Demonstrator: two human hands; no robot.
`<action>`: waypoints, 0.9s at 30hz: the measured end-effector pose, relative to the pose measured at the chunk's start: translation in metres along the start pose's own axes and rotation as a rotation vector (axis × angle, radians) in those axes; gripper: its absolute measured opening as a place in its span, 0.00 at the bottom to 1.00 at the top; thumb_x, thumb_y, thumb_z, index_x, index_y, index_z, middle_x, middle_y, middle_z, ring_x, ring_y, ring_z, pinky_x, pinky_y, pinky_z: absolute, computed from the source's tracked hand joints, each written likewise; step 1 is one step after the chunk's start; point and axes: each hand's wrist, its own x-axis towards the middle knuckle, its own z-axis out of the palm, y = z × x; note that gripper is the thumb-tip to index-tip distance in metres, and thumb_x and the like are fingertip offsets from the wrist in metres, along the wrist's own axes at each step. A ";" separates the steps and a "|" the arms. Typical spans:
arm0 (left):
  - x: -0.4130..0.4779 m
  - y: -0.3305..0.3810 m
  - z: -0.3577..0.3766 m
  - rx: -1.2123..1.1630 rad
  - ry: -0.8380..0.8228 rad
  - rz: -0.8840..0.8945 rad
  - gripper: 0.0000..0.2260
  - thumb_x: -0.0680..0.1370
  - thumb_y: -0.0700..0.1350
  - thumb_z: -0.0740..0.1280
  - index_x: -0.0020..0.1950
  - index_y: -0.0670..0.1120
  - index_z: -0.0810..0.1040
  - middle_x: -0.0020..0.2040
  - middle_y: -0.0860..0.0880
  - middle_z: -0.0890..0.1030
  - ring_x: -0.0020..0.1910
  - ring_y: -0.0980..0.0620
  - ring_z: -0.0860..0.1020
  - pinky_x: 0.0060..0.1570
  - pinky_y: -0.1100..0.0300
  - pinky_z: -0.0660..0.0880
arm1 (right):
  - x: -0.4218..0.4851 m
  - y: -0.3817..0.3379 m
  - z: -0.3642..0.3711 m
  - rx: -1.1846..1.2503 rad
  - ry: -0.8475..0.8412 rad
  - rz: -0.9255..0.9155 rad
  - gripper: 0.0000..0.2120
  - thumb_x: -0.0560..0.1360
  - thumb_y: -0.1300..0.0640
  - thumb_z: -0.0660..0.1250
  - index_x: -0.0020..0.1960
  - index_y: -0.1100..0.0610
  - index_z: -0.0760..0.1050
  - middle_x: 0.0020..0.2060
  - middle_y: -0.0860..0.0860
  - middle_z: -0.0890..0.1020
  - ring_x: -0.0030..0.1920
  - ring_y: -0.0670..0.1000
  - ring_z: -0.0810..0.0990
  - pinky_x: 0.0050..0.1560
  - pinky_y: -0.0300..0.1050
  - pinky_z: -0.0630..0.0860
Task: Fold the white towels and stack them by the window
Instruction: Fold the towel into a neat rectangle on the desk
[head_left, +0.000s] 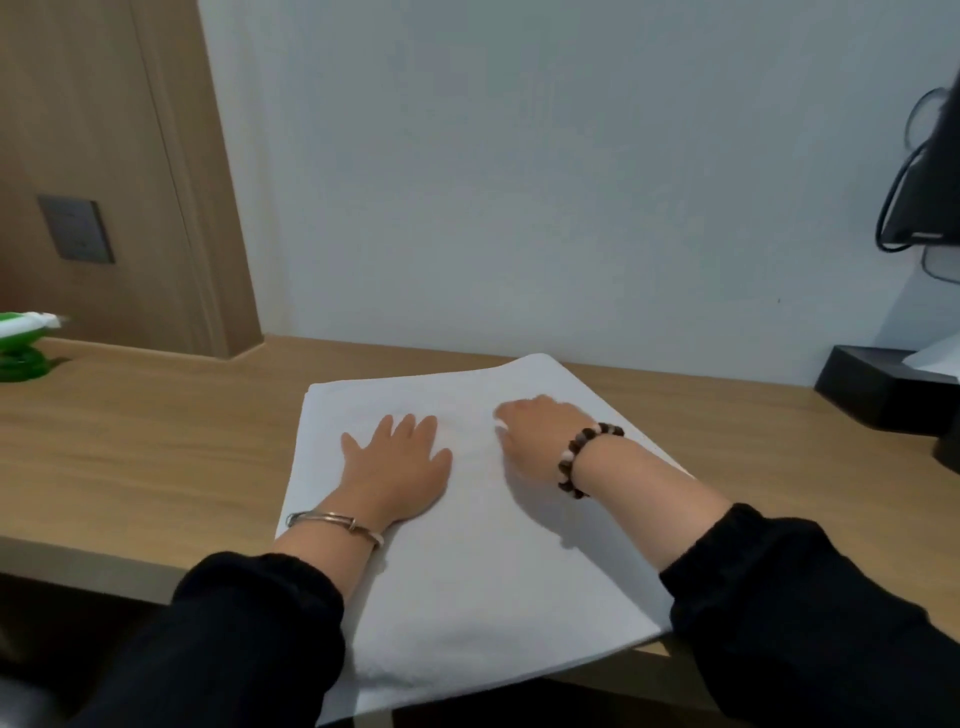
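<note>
One white towel (493, 571) on show, just the one, lying flat and folded on the wooden worktop (156, 441), its near edge hanging over the front. Two hands are on it. The left hand (397, 467) lies palm down with fingers straight, grip released, pressing the cloth. The right hand (535, 431) sits just beside it, knuckles up and fingers bent toward the towel. Whether that grip has pinched any cloth, I cannot tell. One metal bangle (337, 521) is on the left wrist, one bead bracelet (582, 457) on the right, and there are two black sleeves. One container: a black box (872, 389) at the far right, with a white sheet (935, 358) sticking out of it. One green-and-white object (21, 348) rests at the far left edge.
</note>
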 end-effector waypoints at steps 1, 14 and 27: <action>0.000 -0.001 0.000 0.030 -0.009 0.007 0.25 0.81 0.56 0.45 0.78 0.52 0.50 0.78 0.53 0.49 0.77 0.49 0.45 0.71 0.37 0.45 | 0.007 0.001 0.011 0.062 -0.075 -0.070 0.16 0.82 0.51 0.49 0.65 0.54 0.67 0.68 0.54 0.70 0.69 0.58 0.67 0.64 0.53 0.66; 0.006 -0.002 -0.003 0.068 -0.068 -0.003 0.26 0.79 0.63 0.43 0.77 0.60 0.47 0.79 0.52 0.44 0.77 0.46 0.41 0.71 0.37 0.41 | 0.039 0.075 -0.003 -0.088 -0.128 0.316 0.19 0.82 0.48 0.49 0.64 0.57 0.70 0.62 0.55 0.75 0.57 0.55 0.74 0.61 0.50 0.71; 0.012 0.000 -0.004 0.100 -0.114 0.211 0.28 0.80 0.62 0.46 0.78 0.55 0.45 0.79 0.55 0.43 0.77 0.52 0.41 0.73 0.40 0.43 | 0.053 0.050 0.047 0.133 -0.077 0.147 0.27 0.81 0.42 0.42 0.78 0.50 0.49 0.78 0.50 0.47 0.77 0.51 0.47 0.75 0.56 0.46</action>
